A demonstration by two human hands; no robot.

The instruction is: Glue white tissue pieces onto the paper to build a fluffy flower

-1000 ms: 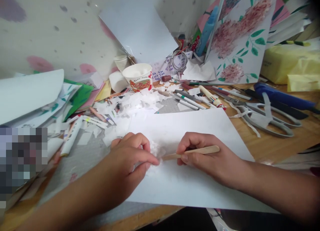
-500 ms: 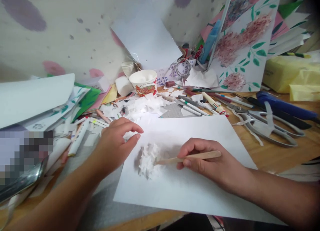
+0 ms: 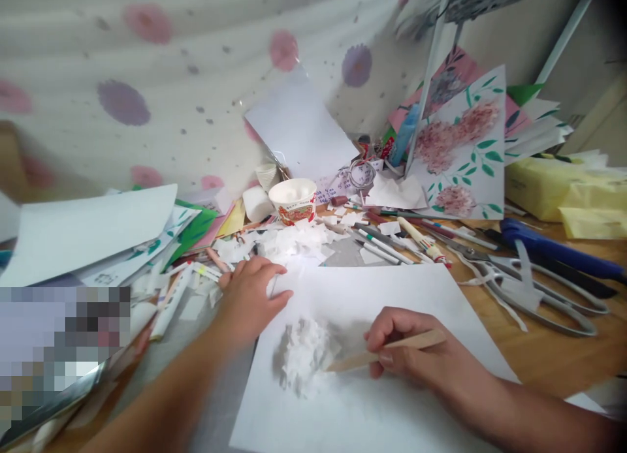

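A white sheet of paper (image 3: 392, 401) lies in front of me, with a raised clump of crumpled white paper bits (image 3: 306, 355) on its left half. Between thumb and fingers, my right hand (image 3: 416, 348) grips a flat wooden stick (image 3: 355, 359), its tip at the clump's right edge. My left hand (image 3: 255, 296) hovers or rests by the sheet's upper left edge, thumb and fingers apart, holding nothing that I can see. Just beyond it is a heap of torn white paper scraps (image 3: 296, 241).
Behind the scraps stands a printed paper bowl (image 3: 292, 202). Several pens (image 3: 379, 247) lie beyond the sheet, and large scissors (image 3: 533, 286) lie on the right. A flower picture (image 3: 465, 146) leans at the back right. Stacked papers (image 3: 98, 231) and a pixelated device (image 3: 59, 355) occupy the left.
The camera view has tilted up, so everything sits lower in the picture. My left hand has shifted slightly toward the paper scraps with its fingers still apart. My right hand keeps the wooden stick by the clump.
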